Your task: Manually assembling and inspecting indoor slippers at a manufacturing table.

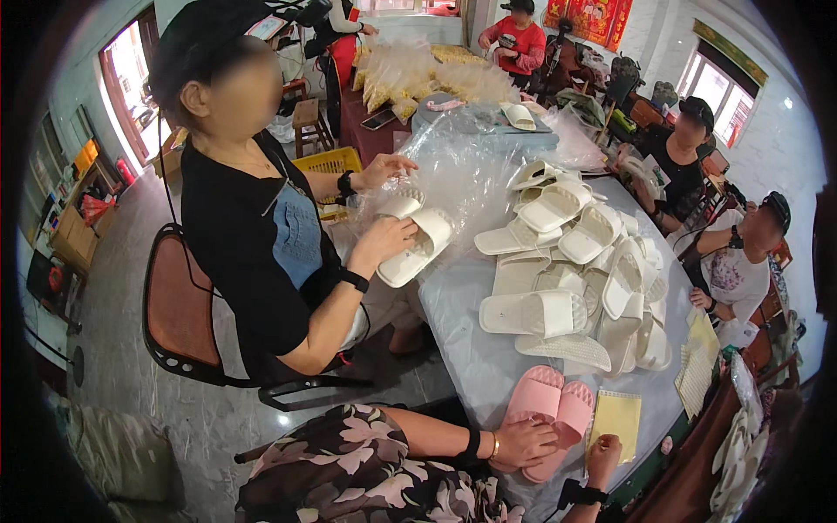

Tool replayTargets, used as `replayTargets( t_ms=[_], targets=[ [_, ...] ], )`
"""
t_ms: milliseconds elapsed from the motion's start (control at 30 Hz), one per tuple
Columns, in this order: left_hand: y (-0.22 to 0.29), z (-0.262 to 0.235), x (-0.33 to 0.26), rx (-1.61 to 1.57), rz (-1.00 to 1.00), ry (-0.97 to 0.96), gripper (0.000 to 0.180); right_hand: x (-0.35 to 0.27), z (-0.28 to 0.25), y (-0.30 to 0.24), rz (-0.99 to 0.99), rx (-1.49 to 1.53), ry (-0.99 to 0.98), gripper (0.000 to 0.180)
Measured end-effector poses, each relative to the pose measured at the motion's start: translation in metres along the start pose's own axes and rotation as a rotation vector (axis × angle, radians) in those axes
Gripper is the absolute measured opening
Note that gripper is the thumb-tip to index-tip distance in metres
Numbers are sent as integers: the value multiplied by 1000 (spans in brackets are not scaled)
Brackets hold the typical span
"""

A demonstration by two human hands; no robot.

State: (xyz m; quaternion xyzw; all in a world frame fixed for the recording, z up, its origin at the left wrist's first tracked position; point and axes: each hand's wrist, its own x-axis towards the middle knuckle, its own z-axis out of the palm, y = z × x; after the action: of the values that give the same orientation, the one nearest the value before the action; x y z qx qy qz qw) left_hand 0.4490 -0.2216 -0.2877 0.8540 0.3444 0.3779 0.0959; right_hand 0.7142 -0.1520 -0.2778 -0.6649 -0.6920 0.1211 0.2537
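A pair of pink slippers [539, 397] lies side by side at the near edge of the table. Across their near ends rests my left hand [526, 443], palm down with its fingers stretched over them. To its right, my right hand [603, 457] is closed, fingertips pinched together at the lower edge of a yellow sheet [616, 411]. Whatever is between those fingertips is too small to make out. Just beyond the pink pair, a heap of white slippers [558, 261] covers much of the table.
A co-worker on the left handles white slippers [418, 248] beside clear plastic bags [462, 166]. More yellowish sheets [697, 362] lie at the table's [466, 366] right edge. Two people sit across on the right. Bags of yellow pieces [397, 74] stand on a far table.
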Motion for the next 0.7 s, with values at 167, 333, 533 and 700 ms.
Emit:
replayTargets(
  t_ms=[167,333,533,700],
  targets=[
    [-1,0,0,-1,4,10,35,4,3,8,18,-8,-24,14],
    [-3,-8,0,-2,-13,-48,34,3,-1,-6,67,52,-17,18],
    [-5,-3,-1,-7,-3,-2,34,4,1,-1,27,-33,-55,17],
    [1,-12,-2,31,-19,15,31,4,2,-10,44,97,-19,16]
  ],
)
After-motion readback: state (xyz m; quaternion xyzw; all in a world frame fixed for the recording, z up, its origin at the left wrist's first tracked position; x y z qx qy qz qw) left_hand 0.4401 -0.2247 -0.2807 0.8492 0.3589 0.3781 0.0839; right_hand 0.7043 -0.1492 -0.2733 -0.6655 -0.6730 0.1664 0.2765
